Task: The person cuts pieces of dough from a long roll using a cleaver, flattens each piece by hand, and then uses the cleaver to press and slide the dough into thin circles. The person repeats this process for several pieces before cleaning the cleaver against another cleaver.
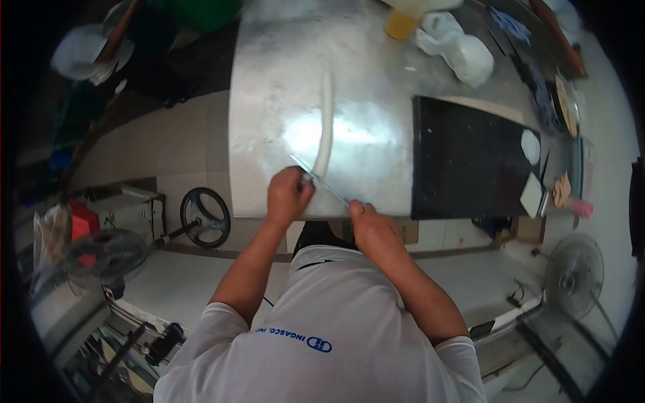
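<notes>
A long white dough rope lies lengthwise on the metal table, its near end close to my hands. My right hand is closed around the handle end of a knife. The thin blade slants up and left, crossing the near end of the rope. Just left of that end, my left hand has its fingers curled together, with a small pale bit showing at the fingertips. I cannot tell what those fingers hold.
The metal table carries a black board on the right. White plastic bags and a yellow container stand at the far right. A scraper lies on the board's right edge. Other people work at the upper left and upper right.
</notes>
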A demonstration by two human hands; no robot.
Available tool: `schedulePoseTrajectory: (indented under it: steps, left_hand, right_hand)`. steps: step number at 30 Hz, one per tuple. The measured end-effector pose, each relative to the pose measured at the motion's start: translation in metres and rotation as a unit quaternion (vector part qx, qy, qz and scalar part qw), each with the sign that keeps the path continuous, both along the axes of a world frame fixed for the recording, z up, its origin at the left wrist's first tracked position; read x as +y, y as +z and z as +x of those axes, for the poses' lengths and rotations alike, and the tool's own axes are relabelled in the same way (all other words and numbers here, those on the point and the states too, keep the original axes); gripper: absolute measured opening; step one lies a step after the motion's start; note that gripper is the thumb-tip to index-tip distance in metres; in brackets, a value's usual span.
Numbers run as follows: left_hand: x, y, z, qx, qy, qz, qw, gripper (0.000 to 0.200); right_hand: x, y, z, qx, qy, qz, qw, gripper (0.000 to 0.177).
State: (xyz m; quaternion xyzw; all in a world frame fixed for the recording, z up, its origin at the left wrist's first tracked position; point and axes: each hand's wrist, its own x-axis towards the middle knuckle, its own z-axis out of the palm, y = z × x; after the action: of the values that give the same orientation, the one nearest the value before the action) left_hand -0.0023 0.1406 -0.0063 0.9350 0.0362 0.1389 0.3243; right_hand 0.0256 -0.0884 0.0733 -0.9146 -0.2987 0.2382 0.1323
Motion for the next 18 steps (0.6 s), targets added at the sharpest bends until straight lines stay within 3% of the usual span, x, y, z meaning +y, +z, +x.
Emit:
schedulePoseTrajectory:
  steps: [2, 5, 7, 8, 9, 10, 11, 12, 13, 15, 18]
  left_hand:
    - [0.004, 0.007, 0.012, 0.096, 0.066, -0.134, 0.984, 0.015]
    - [0.003, 0.011, 0.047, 0.036, 0.044, -0.207, 0.977, 0.013]
    - [-0.018, 0.035, 0.073, 0.074, -0.006, -0.031, 0.997, 0.024]
    - [-0.05, 0.047, 0.084, 0.065, -0.072, -0.015, 0.995, 0.036]
    - [-0.081, 0.051, 0.096, 0.09, -0.193, 0.025, 0.977, 0.039]
    - [-0.118, 0.04, 0.099, 0.044, -0.283, 0.078, 0.955, 0.042]
    - [-0.157, 0.049, 0.109, 0.097, -0.374, 0.153, 0.91, 0.039]
    - [-0.194, 0.049, 0.109, 0.086, -0.412, 0.25, 0.872, 0.033]
    - [-0.219, 0.039, 0.111, 0.04, -0.427, 0.287, 0.857, 0.048]
    - [-0.261, 0.028, 0.125, 0.039, -0.427, 0.27, 0.862, 0.063]
    - [-0.298, 0.026, 0.145, 0.033, -0.47, 0.291, 0.832, 0.07]
  right_hand:
    - [-0.033, 0.001, -0.01, -0.001, -0.059, 0.006, 0.998, 0.016]
    - [-0.1, -0.01, -0.038, 0.063, -0.138, 0.053, 0.987, 0.017]
    - [-0.15, -0.009, -0.064, 0.166, -0.261, 0.128, 0.942, 0.02]
    - [-0.173, -0.009, -0.08, 0.161, -0.27, 0.133, 0.94, 0.02]
    - [-0.194, -0.009, -0.099, 0.138, -0.34, 0.207, 0.907, 0.025]
    - [-0.215, -0.01, -0.111, 0.111, -0.405, 0.28, 0.863, 0.029]
    - [-0.237, -0.007, -0.119, 0.105, -0.413, 0.289, 0.857, 0.029]
    - [-0.26, 0.001, -0.129, 0.098, -0.458, 0.292, 0.834, 0.03]
    - [-0.278, 0.013, -0.136, 0.095, -0.501, 0.293, 0.809, 0.031]
    - [-0.311, 0.038, -0.131, 0.041, -0.55, 0.361, 0.752, 0.032]
    - [-0.343, 0.043, -0.076, -0.115, -0.591, 0.464, 0.65, 0.03]
